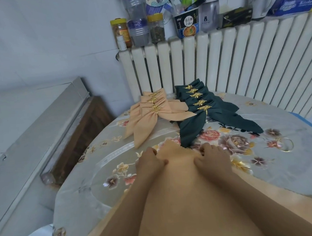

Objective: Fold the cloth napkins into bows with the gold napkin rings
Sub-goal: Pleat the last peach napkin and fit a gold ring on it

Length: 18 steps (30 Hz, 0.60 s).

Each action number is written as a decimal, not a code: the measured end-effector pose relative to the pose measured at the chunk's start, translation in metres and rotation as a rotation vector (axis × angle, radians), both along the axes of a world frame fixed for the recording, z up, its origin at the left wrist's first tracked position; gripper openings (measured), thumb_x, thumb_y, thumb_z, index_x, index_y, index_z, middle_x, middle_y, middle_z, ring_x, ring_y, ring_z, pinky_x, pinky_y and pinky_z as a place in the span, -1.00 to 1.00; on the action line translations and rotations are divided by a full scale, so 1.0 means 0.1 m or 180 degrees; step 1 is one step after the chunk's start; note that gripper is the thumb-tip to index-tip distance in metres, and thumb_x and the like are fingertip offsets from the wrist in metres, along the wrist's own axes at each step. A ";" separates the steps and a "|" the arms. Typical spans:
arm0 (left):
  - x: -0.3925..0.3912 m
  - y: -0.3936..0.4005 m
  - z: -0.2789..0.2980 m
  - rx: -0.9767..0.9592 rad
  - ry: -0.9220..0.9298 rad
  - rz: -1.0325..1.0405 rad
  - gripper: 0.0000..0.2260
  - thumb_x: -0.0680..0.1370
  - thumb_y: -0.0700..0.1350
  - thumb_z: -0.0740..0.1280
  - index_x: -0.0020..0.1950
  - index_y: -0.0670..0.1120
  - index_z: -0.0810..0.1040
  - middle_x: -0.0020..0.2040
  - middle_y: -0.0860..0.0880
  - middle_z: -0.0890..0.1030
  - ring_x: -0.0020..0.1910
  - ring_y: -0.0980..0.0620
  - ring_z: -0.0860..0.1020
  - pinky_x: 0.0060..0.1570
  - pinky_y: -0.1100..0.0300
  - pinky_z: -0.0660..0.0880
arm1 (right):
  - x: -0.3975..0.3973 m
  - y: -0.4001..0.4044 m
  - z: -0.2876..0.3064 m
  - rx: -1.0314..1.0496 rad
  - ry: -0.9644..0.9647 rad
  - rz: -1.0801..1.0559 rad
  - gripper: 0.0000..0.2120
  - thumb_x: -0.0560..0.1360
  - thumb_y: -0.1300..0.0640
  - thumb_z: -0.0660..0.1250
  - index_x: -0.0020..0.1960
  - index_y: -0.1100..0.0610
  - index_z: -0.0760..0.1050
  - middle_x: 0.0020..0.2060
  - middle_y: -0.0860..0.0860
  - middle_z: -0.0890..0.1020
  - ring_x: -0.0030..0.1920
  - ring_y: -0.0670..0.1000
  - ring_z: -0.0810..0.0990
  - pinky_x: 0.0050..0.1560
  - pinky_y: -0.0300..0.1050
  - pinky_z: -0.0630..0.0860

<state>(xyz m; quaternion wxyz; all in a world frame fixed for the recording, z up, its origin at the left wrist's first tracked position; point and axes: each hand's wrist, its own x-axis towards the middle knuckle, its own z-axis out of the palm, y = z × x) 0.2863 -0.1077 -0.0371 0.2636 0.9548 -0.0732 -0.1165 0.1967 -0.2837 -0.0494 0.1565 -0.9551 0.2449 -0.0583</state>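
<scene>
We are pinching a peach napkin (174,164) in both hands (151,162) (211,159), just before the finished bows (191,113) on the counter (291,164). Uneven gathering is risking lopsided pleats.

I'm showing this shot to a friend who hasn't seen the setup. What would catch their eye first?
Two fanned stacks of finished bows at the table's far side: peach bows on the left, dark green bows on the right. Nearer, the left hand and right hand gather a peach napkin.
</scene>
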 end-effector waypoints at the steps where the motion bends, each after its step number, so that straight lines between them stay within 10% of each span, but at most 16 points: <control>1: 0.00 0.00 0.03 -0.0069 0.0090 -0.0061 -0.63 0.42 0.06 0.42 0.16 -0.01 0.45 0.08 0.04 0.51 0.10 -0.01 0.50 0.07 0.10 0.44 | 0.01 -0.01 0.02 0.0129 0.0044 -0.0002 -0.80 0.45 -0.02 0.20 0.04 0.01 0.43 -0.04 -0.03 0.55 0.05 0.02 0.46 0.16 -0.04 0.28; 5: 0.03 0.04 0.07 -0.0973 0.0220 -0.0369 -0.89 0.43 -0.04 0.43 -0.23 0.07 0.51 -0.19 0.03 0.55 -0.13 0.05 0.51 -0.09 0.14 0.44 | 0.14 -0.03 0.03 0.0541 0.0012 0.0307 -0.82 0.45 0.00 0.24 -0.32 -0.08 0.33 -0.29 -0.11 0.40 -0.10 0.00 0.38 -0.09 -0.12 0.22; 10: -0.01 0.11 0.20 -0.2359 0.0521 -0.0206 -0.92 0.44 -0.10 0.47 -0.13 -0.09 0.65 -0.24 0.00 0.65 -0.24 0.12 0.60 -0.23 0.28 0.52 | 0.15 0.03 0.09 0.1635 -0.0920 0.0684 -0.86 0.42 0.00 0.43 -0.10 0.03 0.53 -0.23 -0.12 0.55 -0.17 -0.09 0.49 -0.17 -0.21 0.39; 18: 0.08 0.02 0.15 -0.2189 0.0175 0.0079 -0.90 0.38 -0.07 0.51 -0.23 -0.08 0.67 -0.30 0.02 0.65 -0.30 0.14 0.58 -0.29 0.31 0.49 | 0.25 0.04 0.08 0.1538 -0.1042 0.0518 -0.88 0.48 0.05 0.37 -0.13 0.05 0.65 -0.29 -0.12 0.62 -0.21 -0.10 0.54 -0.24 -0.31 0.36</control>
